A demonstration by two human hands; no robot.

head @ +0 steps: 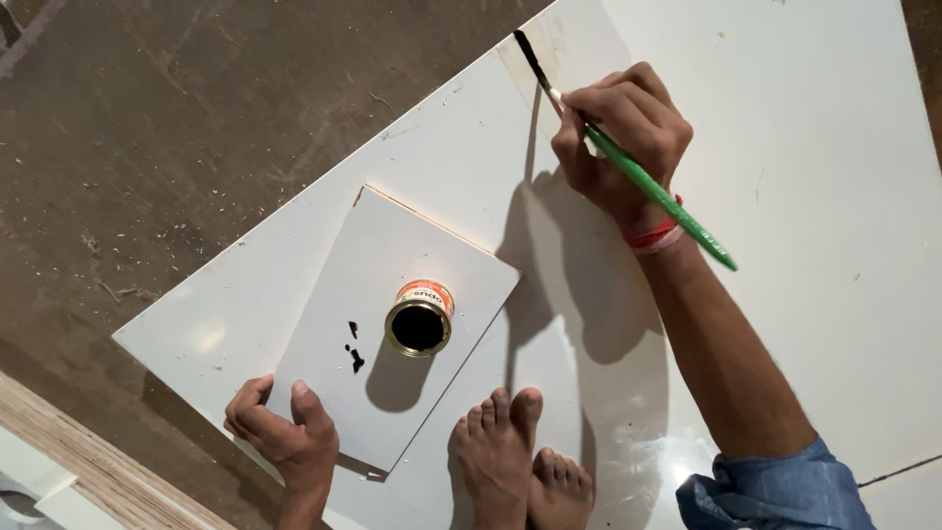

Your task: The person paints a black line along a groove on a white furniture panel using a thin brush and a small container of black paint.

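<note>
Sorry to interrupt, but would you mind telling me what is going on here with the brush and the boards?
A person crouches barefoot on a large white board lying on the floor. The right hand holds a green-handled brush, its dark tip at the board's edge. The left hand grips the corner of a smaller white panel lying on the board. An open small tin of dark liquid stands on that panel, beside a few dark drips.

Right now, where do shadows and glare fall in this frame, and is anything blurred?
Head view: hard shadows of the right hand and arm fall leftward on the large white board; the open tin shadows the small white panel; glare patches near the feet; the brush stays sharp.
</note>
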